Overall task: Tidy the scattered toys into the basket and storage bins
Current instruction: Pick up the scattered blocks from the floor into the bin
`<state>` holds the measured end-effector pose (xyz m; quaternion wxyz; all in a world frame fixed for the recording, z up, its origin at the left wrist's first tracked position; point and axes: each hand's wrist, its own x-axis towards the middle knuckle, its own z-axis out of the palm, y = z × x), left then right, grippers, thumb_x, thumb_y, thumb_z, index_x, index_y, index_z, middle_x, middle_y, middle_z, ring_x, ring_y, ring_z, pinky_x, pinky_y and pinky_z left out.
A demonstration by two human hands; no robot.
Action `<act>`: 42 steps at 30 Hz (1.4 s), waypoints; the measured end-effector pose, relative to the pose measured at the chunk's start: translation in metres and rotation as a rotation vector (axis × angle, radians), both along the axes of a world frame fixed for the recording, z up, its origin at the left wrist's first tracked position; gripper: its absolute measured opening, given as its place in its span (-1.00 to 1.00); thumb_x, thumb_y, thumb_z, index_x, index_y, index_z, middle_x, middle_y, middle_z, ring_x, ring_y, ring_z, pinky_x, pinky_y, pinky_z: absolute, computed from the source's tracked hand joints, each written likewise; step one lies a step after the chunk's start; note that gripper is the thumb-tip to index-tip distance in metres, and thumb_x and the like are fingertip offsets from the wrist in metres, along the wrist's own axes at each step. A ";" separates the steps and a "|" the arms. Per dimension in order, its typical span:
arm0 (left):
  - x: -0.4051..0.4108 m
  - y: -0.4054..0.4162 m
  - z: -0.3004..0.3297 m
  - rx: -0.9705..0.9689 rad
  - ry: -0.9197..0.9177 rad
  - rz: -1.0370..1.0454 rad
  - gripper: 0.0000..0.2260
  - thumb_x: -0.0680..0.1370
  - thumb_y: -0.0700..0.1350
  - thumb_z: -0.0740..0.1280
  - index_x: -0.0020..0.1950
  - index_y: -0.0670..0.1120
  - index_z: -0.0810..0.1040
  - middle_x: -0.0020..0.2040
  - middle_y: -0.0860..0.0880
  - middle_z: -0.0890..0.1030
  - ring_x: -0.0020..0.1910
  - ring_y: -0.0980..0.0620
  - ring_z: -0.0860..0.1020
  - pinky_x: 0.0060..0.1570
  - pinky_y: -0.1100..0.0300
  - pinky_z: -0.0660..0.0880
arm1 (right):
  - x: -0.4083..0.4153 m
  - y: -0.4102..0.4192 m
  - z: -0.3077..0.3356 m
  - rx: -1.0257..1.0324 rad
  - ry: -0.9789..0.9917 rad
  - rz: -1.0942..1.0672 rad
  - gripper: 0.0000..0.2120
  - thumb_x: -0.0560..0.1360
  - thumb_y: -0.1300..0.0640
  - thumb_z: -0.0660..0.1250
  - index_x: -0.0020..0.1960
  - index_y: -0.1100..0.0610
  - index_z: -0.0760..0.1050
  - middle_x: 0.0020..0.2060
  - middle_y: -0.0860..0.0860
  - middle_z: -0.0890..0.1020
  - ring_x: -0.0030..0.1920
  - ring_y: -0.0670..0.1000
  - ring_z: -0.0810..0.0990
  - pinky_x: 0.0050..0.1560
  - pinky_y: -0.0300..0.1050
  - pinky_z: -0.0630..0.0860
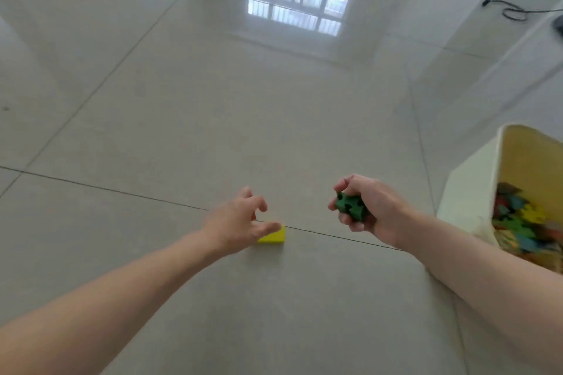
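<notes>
A yellow block (274, 237) lies on the tiled floor near a grout line. My left hand (240, 219) hovers right over it with fingers spread and loosely bent, partly hiding the block; I cannot tell if it touches. My right hand (367, 207) grips a dark green puzzle-shaped foam piece (350, 205), held above the floor to the right. A cream storage bin (469, 192) stands at the right edge, holding several coloured puzzle pieces (518, 222).
Glossy grey floor tiles (213, 100) stretch ahead and reflect a window. A black cable (511, 9) lies at the far right by a pale wall or furniture edge.
</notes>
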<state>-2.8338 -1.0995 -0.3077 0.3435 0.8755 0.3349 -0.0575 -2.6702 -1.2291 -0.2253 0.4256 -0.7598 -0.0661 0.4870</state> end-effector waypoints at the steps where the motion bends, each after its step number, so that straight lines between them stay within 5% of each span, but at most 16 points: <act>1: 0.004 -0.003 -0.005 0.096 0.099 -0.097 -0.58 0.43 0.23 0.32 0.17 0.00 0.47 0.00 0.04 0.38 -0.02 -0.01 0.51 -0.06 0.17 0.39 | 0.006 -0.016 0.004 -0.013 0.002 -0.058 -0.82 0.48 0.33 0.05 -0.19 0.13 0.36 -0.32 0.16 0.53 -0.50 0.04 0.37 -0.61 -0.30 0.22; 4: 0.015 -0.011 -0.016 0.225 0.235 -0.204 -0.61 0.52 0.09 0.29 0.28 -0.05 0.38 0.21 -0.06 0.36 0.11 -0.11 0.52 -0.09 0.18 0.38 | 0.022 -0.054 0.015 -0.036 -0.015 -0.173 -0.83 0.49 0.32 0.06 -0.18 0.14 0.37 -0.30 0.15 0.54 -0.49 0.03 0.38 -0.54 -0.26 0.25; 11: 0.016 -0.032 -0.023 0.389 0.358 -0.407 -0.76 0.59 -0.03 0.18 0.18 -0.13 0.33 0.20 -0.11 0.36 0.13 -0.15 0.51 -0.06 0.04 0.39 | 0.031 -0.063 0.026 0.016 -0.034 -0.088 -0.84 0.51 0.32 0.06 -0.12 0.16 0.39 -0.27 0.16 0.57 -0.47 0.05 0.43 -0.48 -0.20 0.27; 15: 0.020 -0.032 -0.011 0.083 0.073 -0.088 -0.79 0.57 0.00 0.23 -0.19 0.00 0.25 -0.16 0.03 0.36 -0.08 -0.09 0.47 -0.20 0.17 0.32 | 0.029 -0.048 0.035 0.078 -0.045 0.040 -0.83 0.52 0.33 0.06 -0.12 0.16 0.40 -0.27 0.15 0.58 -0.48 0.05 0.45 -0.50 -0.20 0.29; 18: 0.046 -0.042 0.028 -0.033 -0.153 0.023 -0.81 0.54 -0.07 0.30 -0.22 -0.02 0.35 -0.25 0.03 0.42 -0.25 0.01 0.39 -0.28 0.25 0.28 | 0.038 -0.052 0.049 0.122 -0.072 0.105 -0.84 0.53 0.32 0.08 -0.10 0.16 0.40 -0.24 0.15 0.59 -0.46 0.05 0.46 -0.49 -0.18 0.29; 25: 0.158 -0.105 0.151 0.025 -0.365 -0.219 -0.85 0.54 0.00 0.29 -0.06 -0.08 0.42 -0.24 0.05 0.48 -0.31 0.13 0.40 -0.34 0.32 0.30 | 0.111 -0.137 0.083 0.173 -0.193 -0.136 -0.86 0.58 0.25 0.12 -0.07 0.15 0.44 -0.19 0.13 0.58 -0.41 0.03 0.47 -0.47 -0.18 0.32; 29: 0.235 -0.177 0.171 0.051 -0.353 -0.463 -0.81 0.54 0.06 0.25 -0.03 -0.04 0.36 -0.08 -0.04 0.52 -0.10 -0.04 0.49 -0.07 0.05 0.46 | 0.142 -0.226 0.078 0.186 -0.181 -0.471 -0.85 0.60 0.23 0.11 -0.06 0.16 0.44 -0.18 0.13 0.52 -0.38 0.03 0.44 -0.50 -0.22 0.31; 36: 0.285 -0.271 0.141 0.165 -0.306 -0.539 -0.75 0.57 0.11 0.18 0.05 -0.06 0.34 -0.08 0.01 0.44 -0.20 0.04 0.42 -0.26 0.19 0.32 | 0.151 -0.315 0.056 0.220 -0.119 -0.708 -0.80 0.60 0.19 0.13 0.17 0.20 0.44 0.02 0.16 0.44 -0.16 0.06 0.47 -0.14 -0.12 0.48; 38: 0.292 -0.281 0.131 0.189 -0.276 -0.528 -0.68 0.57 0.13 0.17 0.15 -0.09 0.36 0.01 -0.03 0.49 -0.10 0.00 0.45 -0.12 0.13 0.35 | 0.155 -0.327 0.051 0.231 -0.115 -0.666 -0.72 0.59 0.16 0.15 0.28 0.18 0.40 0.13 0.14 0.46 0.05 0.08 0.48 0.11 -0.07 0.48; 40: 0.295 -0.281 0.123 0.252 -0.249 -0.525 -0.57 0.57 0.18 0.13 0.30 -0.07 0.32 0.18 -0.06 0.49 0.13 -0.05 0.44 0.13 0.02 0.30 | 0.160 -0.331 0.048 0.216 -0.143 -0.591 -0.62 0.59 0.10 0.17 0.39 0.12 0.32 0.31 0.08 0.41 0.32 0.06 0.37 0.40 0.00 0.28; 42: 0.297 -0.276 0.117 0.335 -0.233 -0.507 -0.46 0.55 0.22 0.09 0.44 -0.04 0.21 0.35 -0.08 0.36 0.35 -0.08 0.29 0.34 -0.05 0.15 | 0.164 -0.334 0.044 0.103 -0.278 -0.495 -0.56 0.58 0.03 0.17 0.43 0.06 0.25 0.39 0.00 0.34 0.41 0.01 0.27 0.42 -0.05 0.18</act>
